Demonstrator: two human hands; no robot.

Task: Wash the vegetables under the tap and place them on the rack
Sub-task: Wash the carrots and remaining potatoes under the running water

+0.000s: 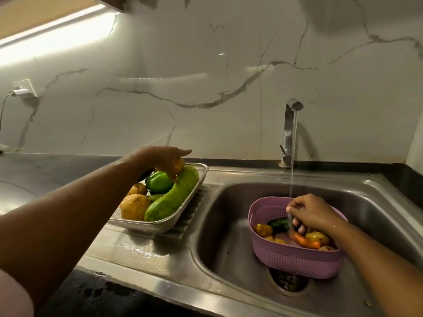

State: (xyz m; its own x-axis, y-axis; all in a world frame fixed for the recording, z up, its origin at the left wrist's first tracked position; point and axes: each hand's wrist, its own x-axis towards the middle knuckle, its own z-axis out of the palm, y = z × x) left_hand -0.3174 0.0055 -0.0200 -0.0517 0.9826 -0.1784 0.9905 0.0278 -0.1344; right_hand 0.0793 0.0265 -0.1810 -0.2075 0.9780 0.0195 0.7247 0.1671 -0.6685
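A metal mesh rack (160,226) stands on the sink's drainboard and holds a long green gourd (174,197), a green capsicum (159,183) and two brown potatoes (135,207). My left hand (163,159) grips another potato (180,165) over the rack's far end, index finger pointing out. A purple basket (295,259) sits in the sink bowl under the running tap (289,133). It holds a carrot (306,241), a dark cucumber (278,223) and small potatoes (263,229). My right hand (313,213) reaches into it with curled fingers in the stream; what they hold is hidden.
The steel sink (229,225) has an open drain (289,282) just below the basket. Black countertop (45,170) runs to the left, wet at its front edge. A wall socket with a plugged charger (23,89) is at the far left.
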